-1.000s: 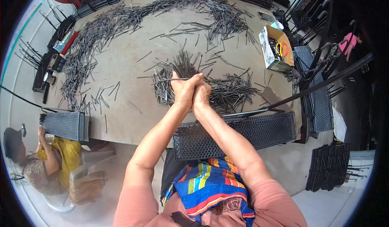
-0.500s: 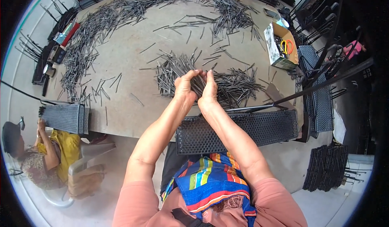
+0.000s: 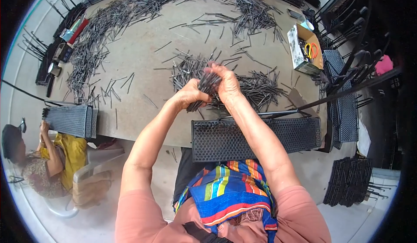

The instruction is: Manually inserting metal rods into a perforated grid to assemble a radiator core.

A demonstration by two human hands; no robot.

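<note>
Between my two hands is a bundle of thin dark sticks [image 3: 208, 83], tilted and held above the table. My left hand [image 3: 190, 93] wraps round its lower end, the thumb lying across it. At the upper end, my right hand [image 3: 227, 81] closes on the sticks, its fingertips a little blurred. Just behind and under my hands lies a pile of the same loose sticks [image 3: 258, 91], spreading to the right. A black perforated metal tray [image 3: 256, 139] stands at the table's near edge, beneath my right forearm.
More sticks [image 3: 93, 47] form a long curved heap along the table's left and far sides. At the right is a box [image 3: 299, 54] holding scissors with orange and yellow handles [image 3: 310, 50]. A seated person [image 3: 43, 160] works at the left beside another perforated tray [image 3: 67, 120].
My hands have lifted the bundle of sticks off the pile. My left hand has moved left and now grips the lower end; my right hand has moved slightly right.
</note>
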